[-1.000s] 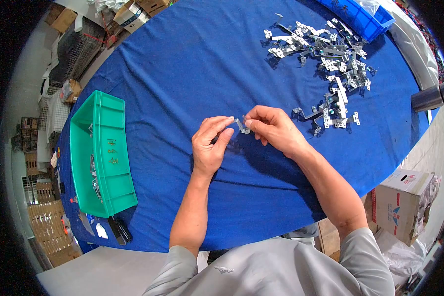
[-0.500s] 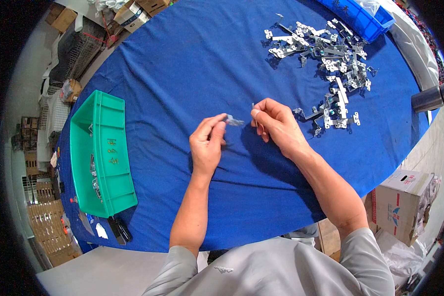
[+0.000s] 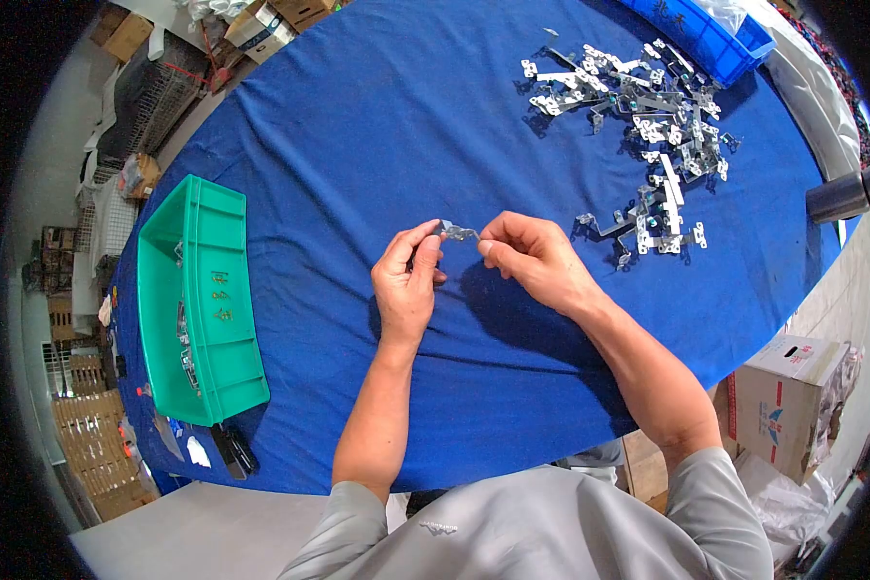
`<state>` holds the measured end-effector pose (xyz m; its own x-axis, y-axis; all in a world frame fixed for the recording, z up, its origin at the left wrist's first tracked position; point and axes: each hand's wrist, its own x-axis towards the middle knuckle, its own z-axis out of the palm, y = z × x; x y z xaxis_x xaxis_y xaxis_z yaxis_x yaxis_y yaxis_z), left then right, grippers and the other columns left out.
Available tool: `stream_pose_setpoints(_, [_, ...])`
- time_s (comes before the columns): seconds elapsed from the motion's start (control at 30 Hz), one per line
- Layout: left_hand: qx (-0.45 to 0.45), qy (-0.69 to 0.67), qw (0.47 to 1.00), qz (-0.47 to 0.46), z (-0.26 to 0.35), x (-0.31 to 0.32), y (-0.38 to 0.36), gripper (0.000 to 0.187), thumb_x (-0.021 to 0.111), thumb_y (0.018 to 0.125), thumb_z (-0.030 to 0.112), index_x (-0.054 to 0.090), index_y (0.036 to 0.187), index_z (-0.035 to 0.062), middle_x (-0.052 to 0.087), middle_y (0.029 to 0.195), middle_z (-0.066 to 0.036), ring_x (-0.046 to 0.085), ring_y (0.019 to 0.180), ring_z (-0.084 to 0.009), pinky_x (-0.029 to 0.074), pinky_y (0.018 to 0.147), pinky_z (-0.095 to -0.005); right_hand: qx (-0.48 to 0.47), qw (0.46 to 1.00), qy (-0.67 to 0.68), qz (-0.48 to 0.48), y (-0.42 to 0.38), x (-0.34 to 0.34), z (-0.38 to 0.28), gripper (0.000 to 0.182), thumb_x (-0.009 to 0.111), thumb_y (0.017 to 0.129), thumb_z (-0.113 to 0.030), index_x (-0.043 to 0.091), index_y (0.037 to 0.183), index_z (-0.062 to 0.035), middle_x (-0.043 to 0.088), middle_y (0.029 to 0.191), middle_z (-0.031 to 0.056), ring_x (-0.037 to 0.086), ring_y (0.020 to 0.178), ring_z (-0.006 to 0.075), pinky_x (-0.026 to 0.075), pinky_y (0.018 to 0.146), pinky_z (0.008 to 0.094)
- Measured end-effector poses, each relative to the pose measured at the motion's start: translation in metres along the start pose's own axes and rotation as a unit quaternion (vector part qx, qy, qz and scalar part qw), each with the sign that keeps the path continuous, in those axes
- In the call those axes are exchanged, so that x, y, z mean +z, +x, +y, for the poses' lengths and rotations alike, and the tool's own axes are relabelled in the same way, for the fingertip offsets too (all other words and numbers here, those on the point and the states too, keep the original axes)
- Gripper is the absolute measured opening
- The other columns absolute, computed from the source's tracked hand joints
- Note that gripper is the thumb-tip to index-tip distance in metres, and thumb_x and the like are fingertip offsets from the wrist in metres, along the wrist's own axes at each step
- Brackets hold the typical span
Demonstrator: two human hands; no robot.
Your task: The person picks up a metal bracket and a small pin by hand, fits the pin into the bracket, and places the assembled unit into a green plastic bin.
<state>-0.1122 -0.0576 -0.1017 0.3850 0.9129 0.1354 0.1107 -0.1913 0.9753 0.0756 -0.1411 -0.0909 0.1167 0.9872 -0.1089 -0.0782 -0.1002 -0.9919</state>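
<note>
Two hands are holding a small metal part over a blue tabletop.

The left hand [image 3: 406,280] is pinching one end of a small bracket [image 3: 456,232] between thumb and fingertips, and the right hand [image 3: 532,256] is closing its fingertips on the other end; the bracket is hanging just above the tabletop [image 3: 358,126], between the two hands. To the left, a green bin [image 3: 203,300] is sitting on the cloth with a few metal pieces lying along its inner wall. At the far right, a heap of loose brackets [image 3: 648,106] is spreading over the cloth, and beyond it a blue bin [image 3: 706,34] is standing at the edge; its contents are not clear. A dark cup [image 3: 846,193] is standing at the right rim.
</note>
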Motion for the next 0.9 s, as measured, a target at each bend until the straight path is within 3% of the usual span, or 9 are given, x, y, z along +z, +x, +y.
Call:
stream_pose_setpoints(0.13, [0.020, 0.002, 1.000, -0.013, 0.003, -0.001, -0.001, 0.024, 0.067, 0.102, 0.016, 0.073, 0.120, 0.0009, 0.070, 0.099, -0.006, 0.063, 0.076, -0.0075, 0.054, 0.061, -0.0218, -0.001, 0.998, -0.065, 0.008, 0.000, 0.000, -0.001, 0.017, 0.065, 0.102, -0.018, 0.067, 0.100, -0.0016, 0.066, 0.083, -0.0011, 0.057, 0.071, 0.0048, 0.046, 0.062, 0.0228])
stream_pose_setpoints(0.23, [0.075, 0.030, 0.997, -0.015, 0.006, -0.003, 0.001, 0.022, 0.069, 0.100, 0.012, 0.074, 0.119, 0.0007, 0.072, 0.107, -0.008, 0.067, 0.087, -0.0113, 0.055, 0.072, -0.0241, 0.007, 0.994, -0.111, 0.016, 0.000, -0.001, -0.004, 0.016, 0.065, 0.102, -0.016, 0.067, 0.099, -0.0010, 0.066, 0.082, 0.0000, 0.057, 0.070, 0.0049, 0.048, 0.063, 0.0237])
stream_pose_setpoints(0.33, [0.164, 0.091, 0.982, -0.003, 0.001, -0.006, 0.006, 0.020, 0.071, 0.096, 0.007, 0.076, 0.115, 0.0011, 0.073, 0.110, -0.011, 0.068, 0.093, -0.0164, 0.054, 0.080, -0.0283, -0.045, 0.988, -0.144, 0.036, 0.001, 0.002, 0.004, 0.017, 0.066, 0.097, -0.016, 0.067, 0.099, 0.0008, 0.069, 0.075, 0.0115, 0.063, 0.064, 0.0161, 0.050, 0.060, 0.0347])
stream_pose_setpoints(0.43, [0.146, 0.094, 0.985, -0.012, 0.009, -0.006, 0.003, 0.020, 0.072, 0.096, 0.007, 0.076, 0.114, -0.0001, 0.073, 0.114, -0.012, 0.068, 0.106, -0.0194, 0.051, 0.093, -0.0293, -0.023, 0.990, -0.128, 0.047, -0.002, 0.003, -0.004, 0.017, 0.066, 0.097, -0.015, 0.066, 0.102, 0.0005, 0.067, 0.072, 0.0125, 0.064, 0.063, 0.0188, 0.051, 0.061, 0.0353])
stream_pose_setpoints(0.63, [0.151, 0.110, 0.982, -0.022, 0.009, -0.005, 0.002, 0.020, 0.073, 0.095, 0.007, 0.077, 0.113, 0.0006, 0.073, 0.113, -0.012, 0.068, 0.105, -0.0201, 0.052, 0.092, -0.0299, -0.026, 0.997, -0.072, 0.034, 0.000, 0.000, 0.000, 0.018, 0.064, 0.098, -0.015, 0.067, 0.105, 0.0006, 0.068, 0.080, 0.0071, 0.064, 0.069, 0.0130, 0.052, 0.059, 0.0326])
stream_pose_setpoints(0.73, [0.157, 0.113, 0.981, -0.030, 0.011, -0.005, 0.002, 0.020, 0.073, 0.094, 0.006, 0.077, 0.112, 0.0002, 0.074, 0.113, -0.013, 0.069, 0.104, -0.0212, 0.052, 0.092, -0.0304, 0.029, 0.999, 0.005, 0.021, 0.000, -0.002, -0.010, 0.020, 0.062, 0.100, -0.018, 0.068, 0.106, 0.0000, 0.067, 0.084, 0.0034, 0.062, 0.072, 0.0098, 0.052, 0.058, 0.0297])
stream_pose_setpoints(0.9, [0.199, 0.108, 0.972, -0.054, 0.008, -0.003, 0.004, 0.019, 0.074, 0.091, 0.003, 0.077, 0.110, 0.0011, 0.075, 0.106, -0.012, 0.071, 0.096, -0.0235, 0.055, 0.086, -0.0322, 0.047, 0.998, -0.027, -0.012, 0.001, -0.006, -0.009, 0.022, 0.062, 0.101, -0.022, 0.068, 0.106, -0.0007, 0.065, 0.081, 0.0009, 0.061, 0.070, 0.0085, 0.051, 0.057, 0.0269])
